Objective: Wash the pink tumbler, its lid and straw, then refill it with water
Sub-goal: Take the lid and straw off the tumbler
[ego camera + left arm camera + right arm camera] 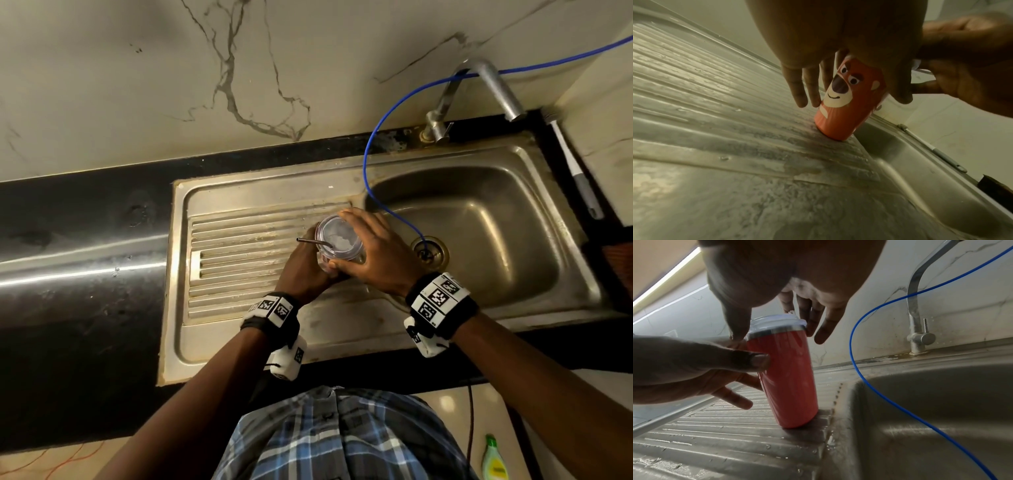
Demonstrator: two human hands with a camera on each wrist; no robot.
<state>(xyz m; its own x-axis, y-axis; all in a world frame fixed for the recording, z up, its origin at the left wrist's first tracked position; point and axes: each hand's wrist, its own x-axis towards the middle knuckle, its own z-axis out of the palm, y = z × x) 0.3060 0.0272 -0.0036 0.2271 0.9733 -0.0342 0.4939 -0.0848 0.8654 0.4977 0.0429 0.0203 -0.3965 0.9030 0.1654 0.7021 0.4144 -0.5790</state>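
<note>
The pink tumbler [324, 265] stands upright on the ribbed drainboard [239, 260], close to the basin's edge. The left wrist view shows a cartoon bear face on the tumbler [846, 100]. A clear lid [339, 240] sits on top, and a metal straw [313, 241] pokes out through it toward the left. My left hand [301, 270] grips the tumbler's body [785, 378] from the left. My right hand [368, 245] reaches over the top, thumb and fingers [818, 318] curled round the rim of the lid [777, 321].
The steel sink basin [479, 233] lies right of the tumbler, and a thin blue hose [368, 161] runs down into its drain [428, 250]. A tap [493, 82] stands behind it, a long brush [575, 171] at the far right, and a green soap bottle [493, 459] near me.
</note>
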